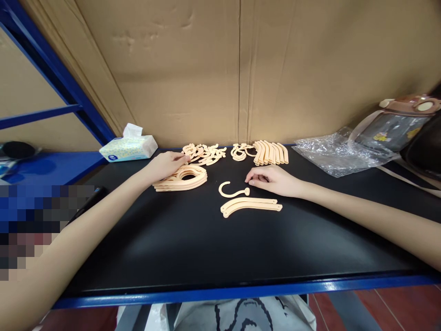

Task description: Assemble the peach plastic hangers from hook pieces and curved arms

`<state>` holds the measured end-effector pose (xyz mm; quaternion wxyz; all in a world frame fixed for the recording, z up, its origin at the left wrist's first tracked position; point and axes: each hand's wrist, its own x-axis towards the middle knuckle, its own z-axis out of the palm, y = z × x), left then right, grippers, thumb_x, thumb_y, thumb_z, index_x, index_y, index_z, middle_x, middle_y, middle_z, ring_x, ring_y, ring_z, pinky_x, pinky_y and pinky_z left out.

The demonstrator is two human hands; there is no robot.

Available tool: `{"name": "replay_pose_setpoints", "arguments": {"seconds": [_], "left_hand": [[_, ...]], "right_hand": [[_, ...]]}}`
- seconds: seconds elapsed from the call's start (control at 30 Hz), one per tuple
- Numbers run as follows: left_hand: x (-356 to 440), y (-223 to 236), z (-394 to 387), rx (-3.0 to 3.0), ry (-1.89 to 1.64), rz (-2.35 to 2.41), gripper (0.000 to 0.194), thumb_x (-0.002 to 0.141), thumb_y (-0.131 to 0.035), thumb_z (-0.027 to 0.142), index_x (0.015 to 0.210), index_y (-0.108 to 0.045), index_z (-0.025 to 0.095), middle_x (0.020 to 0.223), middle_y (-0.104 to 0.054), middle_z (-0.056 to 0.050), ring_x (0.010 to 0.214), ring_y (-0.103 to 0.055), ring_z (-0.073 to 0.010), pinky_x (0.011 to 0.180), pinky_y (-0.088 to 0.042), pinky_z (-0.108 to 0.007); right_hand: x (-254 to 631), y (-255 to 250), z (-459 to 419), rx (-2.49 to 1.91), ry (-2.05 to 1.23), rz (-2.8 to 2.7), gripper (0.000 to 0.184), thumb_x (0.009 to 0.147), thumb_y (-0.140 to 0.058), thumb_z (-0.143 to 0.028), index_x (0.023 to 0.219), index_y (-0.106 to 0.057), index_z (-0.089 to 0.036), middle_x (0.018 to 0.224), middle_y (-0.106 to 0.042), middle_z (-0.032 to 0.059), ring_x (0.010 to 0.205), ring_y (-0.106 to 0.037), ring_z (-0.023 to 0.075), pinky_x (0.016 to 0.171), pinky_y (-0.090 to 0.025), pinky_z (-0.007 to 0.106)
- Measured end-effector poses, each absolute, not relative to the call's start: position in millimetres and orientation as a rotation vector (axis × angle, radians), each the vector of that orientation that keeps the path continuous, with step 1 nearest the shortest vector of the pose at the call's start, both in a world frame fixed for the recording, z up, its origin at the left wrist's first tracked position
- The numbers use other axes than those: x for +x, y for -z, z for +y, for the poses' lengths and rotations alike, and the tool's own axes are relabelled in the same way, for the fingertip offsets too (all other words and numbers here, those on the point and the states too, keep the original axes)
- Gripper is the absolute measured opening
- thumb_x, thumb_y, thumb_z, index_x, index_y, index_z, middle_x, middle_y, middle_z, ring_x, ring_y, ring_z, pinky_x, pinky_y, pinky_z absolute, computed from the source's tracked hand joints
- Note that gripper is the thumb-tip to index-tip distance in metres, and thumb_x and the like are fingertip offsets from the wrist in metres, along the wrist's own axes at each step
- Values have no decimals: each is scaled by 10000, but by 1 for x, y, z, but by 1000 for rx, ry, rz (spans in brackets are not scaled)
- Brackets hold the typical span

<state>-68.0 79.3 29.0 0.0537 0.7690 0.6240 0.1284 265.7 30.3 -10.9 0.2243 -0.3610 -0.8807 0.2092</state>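
My left hand reaches over a stack of flat, curved, beige hanger pieces. Its fingers are pressed together, with their tips at the left edge of a heap of small beige connector pieces; what they pinch, if anything, is hidden. My right hand rests on the black tabletop with loosely curled fingers and nothing visible in them. Just left of it lies a beige hook. Two curved hanger arms lie side by side below the hook.
Behind my right hand are a row of curved hanger arms and several hooks. A tissue pack stands back left. Clear plastic wrap and a bottle are at right. A cardboard wall bounds the back.
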Motion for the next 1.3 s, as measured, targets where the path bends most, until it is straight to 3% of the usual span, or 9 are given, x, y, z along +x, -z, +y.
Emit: {"name": "replay_pose_setpoints", "arguments": {"seconds": [0.17,0.33,0.4,0.6,0.73,0.87,1.03,1.3], "left_hand": [[-65,-29,77,2315,-380,1901,579,819,-315,616,886,-698,186,899,-708,-58,799,-630,-250,705,-441,-294],[-60,-32,73,2389,-433,1906,505,853,-324,529,635,-602,168,634,-600,-47,628,-568,-203,575,-386,-279],[-59,-32,73,2437,-501,1912,491,866,-329,492,603,-586,166,643,-586,-50,664,-569,-202,606,-404,-285],[-52,-29,67,2471,-982,1833,346,864,-451,392,909,-707,164,996,-637,-86,892,-595,-222,808,-473,-331],[-36,-30,52,2639,-1188,1565,255,872,-481,268,961,-707,190,1005,-637,-57,838,-606,-178,742,-491,-295],[-18,-34,29,2874,-1355,1148,267,906,-449,153,958,-702,221,978,-649,-36,876,-615,-152,739,-484,-279],[-2,-31,5,3279,-1333,674,260,882,-491,59,938,-690,218,947,-705,-23,829,-640,-140,705,-460,-286],[7,-18,-1,3508,-1169,435,245,921,-464,104,861,-670,223,948,-736,25,746,-651,-110,729,-476,-272]], "right_hand": [[265,11,31,-994,-575,-2429,208,896,-505,-326,938,-640,-174,642,-536,-27,572,-465,91,557,-336,217],[265,12,31,-990,-568,-2431,201,896,-506,-319,933,-640,-174,638,-532,-31,570,-456,88,561,-335,215],[265,11,31,-986,-565,-2433,202,897,-505,-321,934,-640,-175,639,-533,-32,570,-456,88,561,-335,214],[265,11,31,-991,-566,-2434,204,897,-503,-321,932,-639,-174,636,-532,-29,569,-459,90,562,-336,218],[266,14,33,-998,-591,-2430,210,896,-500,-334,972,-622,-181,672,-540,-22,579,-461,94,571,-347,225],[267,16,35,-1008,-650,-2355,334,899,-496,-396,1163,-511,-192,715,-527,-28,592,-454,104,581,-368,234],[266,10,28,-987,-599,-2396,453,911,-456,-496,1248,-438,-195,730,-531,-29,594,-470,112,582,-377,241],[263,6,20,-924,-380,-2511,351,955,-397,-446,1095,-600,-195,734,-605,-4,644,-543,113,623,-385,233]]}}
